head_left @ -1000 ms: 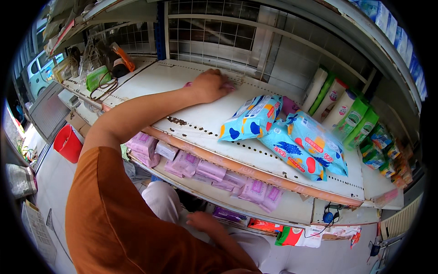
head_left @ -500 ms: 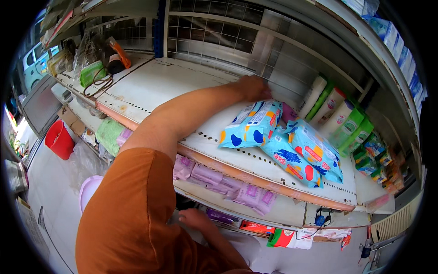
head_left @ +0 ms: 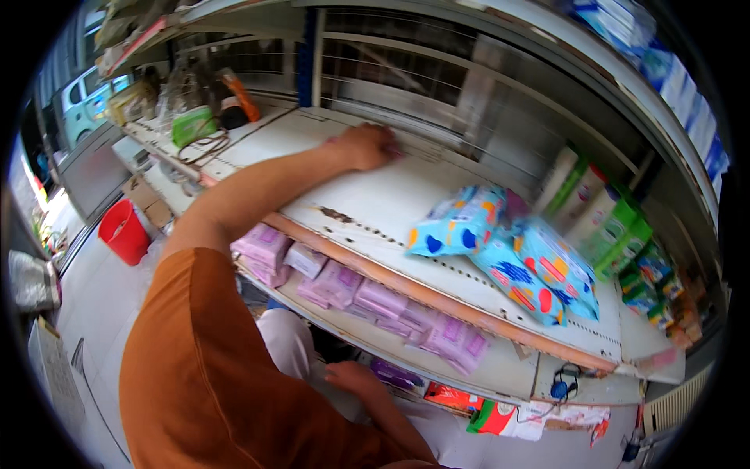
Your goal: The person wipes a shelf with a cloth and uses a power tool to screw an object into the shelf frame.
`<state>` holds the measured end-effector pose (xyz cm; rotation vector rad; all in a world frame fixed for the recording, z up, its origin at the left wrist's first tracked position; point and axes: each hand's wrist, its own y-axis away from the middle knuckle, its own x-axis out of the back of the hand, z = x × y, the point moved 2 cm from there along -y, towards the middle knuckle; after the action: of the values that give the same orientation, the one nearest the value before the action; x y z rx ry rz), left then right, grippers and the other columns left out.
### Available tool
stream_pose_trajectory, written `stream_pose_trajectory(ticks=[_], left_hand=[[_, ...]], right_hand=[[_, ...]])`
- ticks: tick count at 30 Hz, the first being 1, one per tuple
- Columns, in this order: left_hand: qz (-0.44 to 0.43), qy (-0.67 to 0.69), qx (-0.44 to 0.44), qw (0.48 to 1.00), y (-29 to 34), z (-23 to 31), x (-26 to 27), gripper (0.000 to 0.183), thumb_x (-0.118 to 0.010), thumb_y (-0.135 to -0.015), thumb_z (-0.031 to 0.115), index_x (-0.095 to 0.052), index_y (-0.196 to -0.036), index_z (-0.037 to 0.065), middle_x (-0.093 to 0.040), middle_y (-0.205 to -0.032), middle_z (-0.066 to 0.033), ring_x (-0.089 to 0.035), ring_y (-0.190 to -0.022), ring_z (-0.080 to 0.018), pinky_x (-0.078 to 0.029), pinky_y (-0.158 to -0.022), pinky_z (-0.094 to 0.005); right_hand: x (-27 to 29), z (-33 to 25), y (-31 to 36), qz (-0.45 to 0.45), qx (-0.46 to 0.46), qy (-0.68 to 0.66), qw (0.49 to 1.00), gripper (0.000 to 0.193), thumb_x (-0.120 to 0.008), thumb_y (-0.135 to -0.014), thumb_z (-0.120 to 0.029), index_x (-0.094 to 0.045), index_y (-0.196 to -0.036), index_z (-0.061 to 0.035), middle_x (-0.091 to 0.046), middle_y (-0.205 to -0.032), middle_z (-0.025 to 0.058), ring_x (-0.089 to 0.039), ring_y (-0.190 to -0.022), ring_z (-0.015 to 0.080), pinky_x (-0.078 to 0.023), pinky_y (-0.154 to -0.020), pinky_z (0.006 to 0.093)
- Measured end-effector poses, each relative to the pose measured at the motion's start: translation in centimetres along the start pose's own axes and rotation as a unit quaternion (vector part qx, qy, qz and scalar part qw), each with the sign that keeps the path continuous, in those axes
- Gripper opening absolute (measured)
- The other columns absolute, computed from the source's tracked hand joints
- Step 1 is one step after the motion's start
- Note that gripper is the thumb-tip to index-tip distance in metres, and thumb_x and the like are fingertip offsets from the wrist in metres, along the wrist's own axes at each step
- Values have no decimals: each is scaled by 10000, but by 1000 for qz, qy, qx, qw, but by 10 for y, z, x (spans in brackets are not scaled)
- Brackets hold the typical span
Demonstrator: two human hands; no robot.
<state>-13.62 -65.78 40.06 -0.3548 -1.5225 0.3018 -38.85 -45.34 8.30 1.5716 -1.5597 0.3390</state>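
The white shelf (head_left: 375, 195) is apparently being wiped, a pink cloth (head_left: 396, 149) being clutched near its back edge by the left hand (head_left: 366, 147). Even pressure is being called for next; whether the right hand (head_left: 353, 377) is being closed cannot be told.

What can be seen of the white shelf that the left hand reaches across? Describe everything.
The white shelf looks like worn painted metal, lying flat, with rows of small dark holes, brown patches and an orange strip along its front edge. Light-blue patterned packs lie on its right part. The left hand is at its back, covering most of something pink.
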Motion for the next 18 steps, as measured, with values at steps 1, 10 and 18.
stream_pose_trajectory(ticks=[1, 10, 18], left_hand=[[2, 21, 11, 1000, 13, 26, 15, 385, -510, -797, 477, -601, -1011, 170, -613, -1000, -146, -540, -1006, -333, -430, -882, -437], [-48, 45, 14, 998, -2, 23, 10, 446, -426, -866, 498, -522, -1219, 242, -522, -1211, -162, -475, -1147, -324, -407, -924, -429], [-98, -76, 182, 975, 28, -133, 31, 489, -338, -897, 546, -427, -1317, 312, -572, -1171, -114, -551, -1068, -306, -431, -913, -417]], right_hand=[[-2, 4, -2, -1, 11, -4, 1000, 398, -521, -843, -384, -561, -1133, -114, -604, -1069, 155, -569, -989, 333, -452, -834, 431], [-2, -6, -20, -49, 22, -12, 998, 424, -515, -850, -390, -552, -1159, -104, -592, -1096, 173, -556, -1028, 333, -441, -871, 408], [-3, 9, -22, -27, -22, -55, 998, 399, -523, -853, -360, -555, -1149, -93, -590, -1098, 176, -554, -1027, 341, -439, -875, 407]])
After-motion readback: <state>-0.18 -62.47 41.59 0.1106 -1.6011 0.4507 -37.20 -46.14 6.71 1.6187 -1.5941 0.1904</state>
